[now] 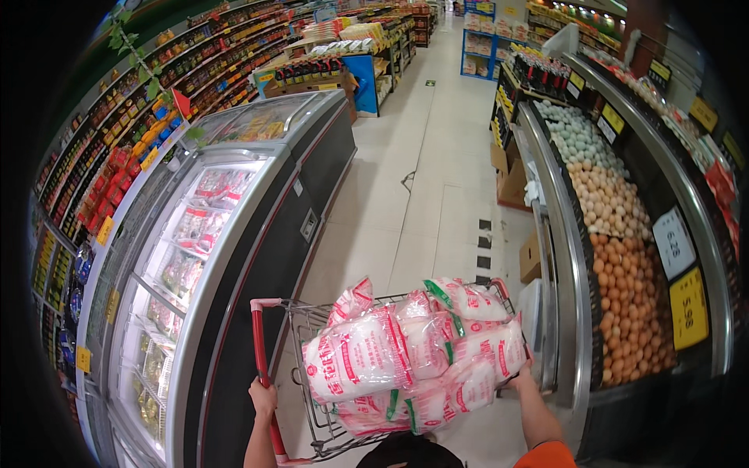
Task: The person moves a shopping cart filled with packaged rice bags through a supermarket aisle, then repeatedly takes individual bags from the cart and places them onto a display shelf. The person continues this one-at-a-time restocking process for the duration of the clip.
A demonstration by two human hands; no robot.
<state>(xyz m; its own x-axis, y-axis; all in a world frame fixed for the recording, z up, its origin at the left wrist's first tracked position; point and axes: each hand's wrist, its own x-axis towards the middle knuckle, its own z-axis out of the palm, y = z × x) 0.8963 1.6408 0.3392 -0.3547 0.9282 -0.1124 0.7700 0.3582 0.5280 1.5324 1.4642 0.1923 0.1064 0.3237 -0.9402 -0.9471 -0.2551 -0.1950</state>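
A wire cart is sitting at six o'clock, carrying a heap of clear plastic bags with pink-red print and pale contents. Toward seven, the left hand is wrapping firmly round the red handle. Between four and five, the right hand is resting against the load's edge; fingers are hiding behind the bags, so no saying how tightly they're bending or whether they're holding rim or plastic. Bags are looking soft, slick, probably weighty together, likely sliding and splitting if pinched; supporting from underneath is seeming safest. Cart is probably handling stiff and heavy, the handle offering best hold. Freezer is standing at nine, fragile eggs lying around three-to-four.
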